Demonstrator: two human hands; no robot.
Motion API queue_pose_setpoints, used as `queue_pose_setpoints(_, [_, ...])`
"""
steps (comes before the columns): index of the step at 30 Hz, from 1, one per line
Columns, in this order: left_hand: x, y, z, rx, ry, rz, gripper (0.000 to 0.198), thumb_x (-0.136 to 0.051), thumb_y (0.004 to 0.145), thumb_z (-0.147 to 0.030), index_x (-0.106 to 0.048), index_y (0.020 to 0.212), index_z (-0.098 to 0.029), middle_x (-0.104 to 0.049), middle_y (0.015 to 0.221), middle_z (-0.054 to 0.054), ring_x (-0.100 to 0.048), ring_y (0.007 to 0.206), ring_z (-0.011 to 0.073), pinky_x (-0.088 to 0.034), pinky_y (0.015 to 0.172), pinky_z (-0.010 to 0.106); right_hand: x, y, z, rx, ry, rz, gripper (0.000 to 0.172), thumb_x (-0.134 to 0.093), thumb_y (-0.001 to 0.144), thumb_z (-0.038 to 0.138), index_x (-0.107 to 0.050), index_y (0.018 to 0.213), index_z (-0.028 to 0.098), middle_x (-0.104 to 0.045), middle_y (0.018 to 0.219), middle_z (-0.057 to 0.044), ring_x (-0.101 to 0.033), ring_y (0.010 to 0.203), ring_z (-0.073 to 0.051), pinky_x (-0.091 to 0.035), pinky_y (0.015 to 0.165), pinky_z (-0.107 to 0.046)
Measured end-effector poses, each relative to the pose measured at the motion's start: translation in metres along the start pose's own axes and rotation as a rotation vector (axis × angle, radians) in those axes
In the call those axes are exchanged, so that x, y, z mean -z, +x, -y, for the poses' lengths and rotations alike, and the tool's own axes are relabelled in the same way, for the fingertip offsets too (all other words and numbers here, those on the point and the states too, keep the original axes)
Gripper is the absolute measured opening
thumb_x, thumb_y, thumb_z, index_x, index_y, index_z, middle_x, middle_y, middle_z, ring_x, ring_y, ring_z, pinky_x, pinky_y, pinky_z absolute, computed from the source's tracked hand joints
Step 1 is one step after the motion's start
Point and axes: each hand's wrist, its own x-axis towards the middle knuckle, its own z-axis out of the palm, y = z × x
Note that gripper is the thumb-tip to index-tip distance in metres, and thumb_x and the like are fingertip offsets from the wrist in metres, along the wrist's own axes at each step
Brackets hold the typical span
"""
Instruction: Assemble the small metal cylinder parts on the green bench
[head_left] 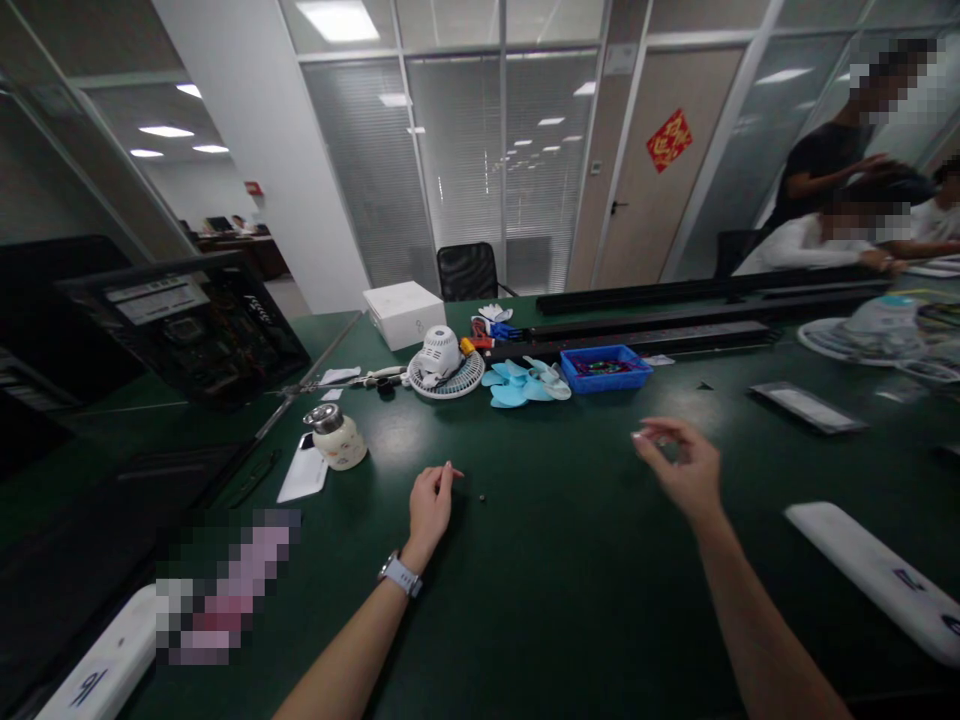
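Half-curling empty-looking left hand (432, 502) just left of tiny dark piece (482, 498) inside green bench's (555, 620) near edge; cupping right hand (684, 462), hold unclear.

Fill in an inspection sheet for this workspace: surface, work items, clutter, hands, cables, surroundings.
Surface: dark green table.
Work items: tiny object on the table beside the left hand, too small to identify.
Clutter: bottle, white box, white fan part, blue fan blades, blue tray with small items inside.
Hands: left hand wears a watch; right hand has curled fingers. Whether either holds anything is unclear.
Cables: yellowish strands at far right, too blurred to confirm.
Surroundings: glass partition, door with red sign, black chair; people at right.
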Motion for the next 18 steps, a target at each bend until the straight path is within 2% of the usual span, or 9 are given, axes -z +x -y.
queue_pose_setpoints(1, [0.0, 0.0, 0.0, -0.001, 0.001, 0.0, 0.048, -0.035, 0.095, -0.05, -0.071, 0.081, -0.021, -0.068, 0.085, 0.004, -0.061, 0.087, 0.0207, -0.045, 0.081, 0.035, -0.023, -0.011, 0.014, 0.015, 0.025, 0.126, 0.032, -0.063, 0.081, 0.048, -0.068, 0.098, 0.021, -0.069, 0.083, -0.005, -0.063, 0.075, -0.018, -0.05, 0.076, -0.036])
queue_pose_setpoints(4, [0.0, -0.001, 0.001, -0.007, -0.003, -0.001, 0.048, -0.035, 0.096, -0.05, -0.071, 0.081, -0.021, -0.068, 0.086, 0.005, -0.061, 0.087, 0.0207, -0.045, 0.081, 0.035, -0.089, -0.049, 0.045, 0.052, 0.046, 0.632, 0.03, -0.062, 0.084, 0.046, -0.069, 0.106, 0.026, -0.069, 0.084, -0.001, -0.061, 0.072, -0.015, -0.048, 0.075, -0.033])
queue_pose_setpoints(6, [0.0, -0.001, 0.001, -0.014, -0.003, -0.004, 0.047, -0.035, 0.096, -0.049, -0.07, 0.081, -0.021, -0.068, 0.086, 0.005, -0.061, 0.087, 0.0207, -0.045, 0.082, 0.035, -0.12, -0.067, 0.055, 0.056, 0.005, 0.822, 0.034, -0.065, 0.082, 0.047, -0.069, 0.111, 0.03, -0.068, 0.083, 0.001, -0.059, 0.068, -0.014, -0.047, 0.072, -0.031])
queue_pose_setpoints(9, [0.0, -0.001, 0.002, -0.029, 0.009, -0.004, 0.048, -0.035, 0.096, -0.05, -0.07, 0.08, -0.021, -0.069, 0.086, 0.005, -0.062, 0.086, 0.0205, -0.045, 0.081, 0.034, -0.147, -0.076, 0.059, 0.028, -0.09, 0.834, 0.039, -0.067, 0.08, 0.046, -0.069, 0.115, 0.029, -0.066, 0.079, 0.001, -0.059, 0.067, -0.014, -0.045, 0.067, -0.029])
queue_pose_setpoints(13, [-0.001, 0.0, 0.0, -0.048, 0.024, 0.003, 0.049, -0.035, 0.095, -0.05, -0.071, 0.079, -0.021, -0.069, 0.083, 0.005, -0.062, 0.083, 0.0202, -0.046, 0.079, 0.034, -0.158, -0.074, 0.059, 0.017, -0.18, 0.785, 0.024, -0.062, 0.085, 0.04, -0.074, 0.103, 0.029, -0.064, 0.078, 0.0, -0.059, 0.07, -0.015, -0.044, 0.064, -0.028])
queue_pose_setpoints(16, [0.0, -0.001, -0.001, -0.038, 0.029, 0.013, 0.049, -0.035, 0.095, -0.05, -0.072, 0.08, -0.021, -0.069, 0.084, 0.005, -0.062, 0.085, 0.0206, -0.045, 0.08, 0.034, -0.147, -0.069, 0.056, 0.038, -0.15, 0.766, 0.02, -0.059, 0.087, 0.038, -0.074, 0.098, 0.03, -0.064, 0.078, 0.0, -0.058, 0.067, -0.014, -0.044, 0.062, -0.028])
queue_pose_setpoints(18, [0.001, -0.001, -0.001, -0.026, 0.028, 0.019, 0.048, -0.035, 0.096, -0.05, -0.072, 0.08, -0.022, -0.069, 0.086, 0.005, -0.062, 0.086, 0.0208, -0.045, 0.081, 0.035, -0.126, -0.06, 0.049, 0.052, -0.121, 0.691, 0.023, -0.056, 0.089, 0.04, -0.073, 0.101, 0.03, -0.064, 0.078, 0.0, -0.057, 0.065, -0.014, -0.044, 0.062, -0.028])
